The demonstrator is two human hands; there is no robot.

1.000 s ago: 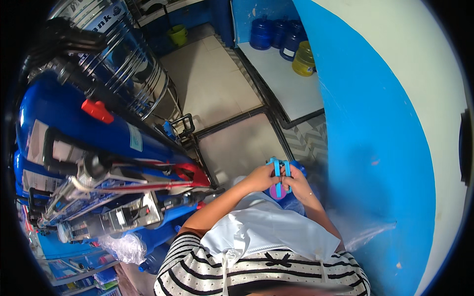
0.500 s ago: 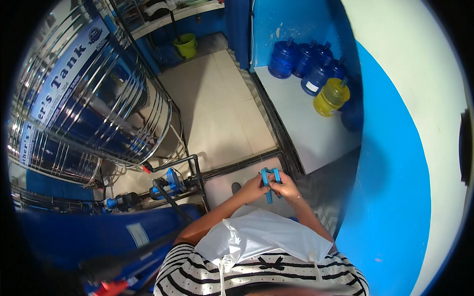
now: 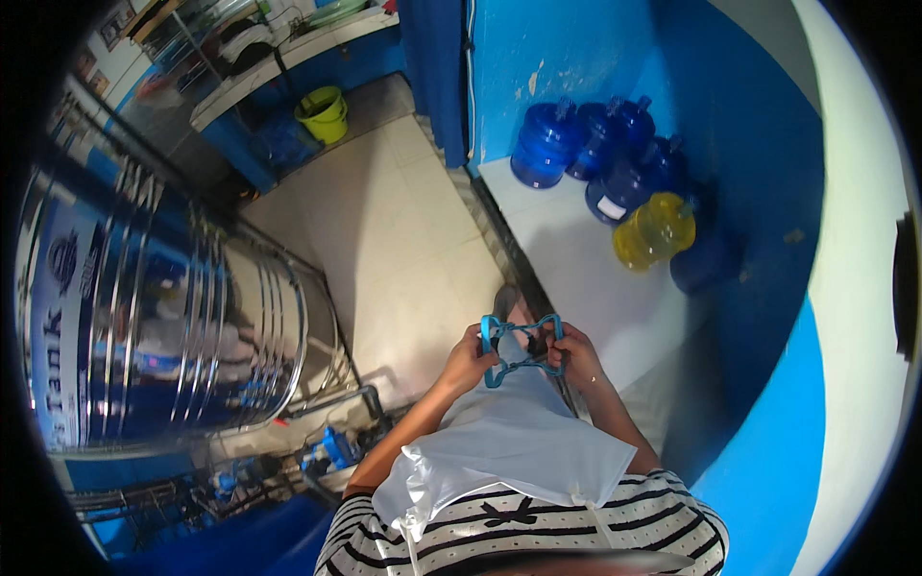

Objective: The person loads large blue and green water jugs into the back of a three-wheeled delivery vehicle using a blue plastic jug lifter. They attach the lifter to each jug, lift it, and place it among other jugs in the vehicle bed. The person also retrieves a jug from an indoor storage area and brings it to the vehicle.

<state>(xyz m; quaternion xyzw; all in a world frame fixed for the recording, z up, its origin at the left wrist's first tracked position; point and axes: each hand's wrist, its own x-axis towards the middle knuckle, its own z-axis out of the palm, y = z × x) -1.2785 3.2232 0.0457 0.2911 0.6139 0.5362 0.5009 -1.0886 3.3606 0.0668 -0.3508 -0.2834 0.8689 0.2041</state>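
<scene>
Between my hands, in front of the white apron (image 3: 509, 432), is a light-blue thing (image 3: 488, 355) with two upright side pieces joined by thin, twisted-looking strands; its exact kind is unclear. My left hand (image 3: 467, 361) is closed on one side piece, fingers bent around it. On the other side piece my right hand (image 3: 576, 355) is closed too, so the thing is held spread out. Below it, one of my feet (image 3: 512, 305) shows on the floor.
Several blue water jugs (image 3: 546, 144) and a yellow jug (image 3: 657, 232) stand on the pale raised floor by the blue wall. At left are a large shiny metal tank (image 3: 192, 336) and blue pumps (image 3: 336, 447) with pipes. A green bucket (image 3: 323, 115) stands at the back.
My hands have moved apart, and the light-blue side pieces that were close together are now spread, with strands showing between them. The view has turned, and a foot now shows farther forward.
</scene>
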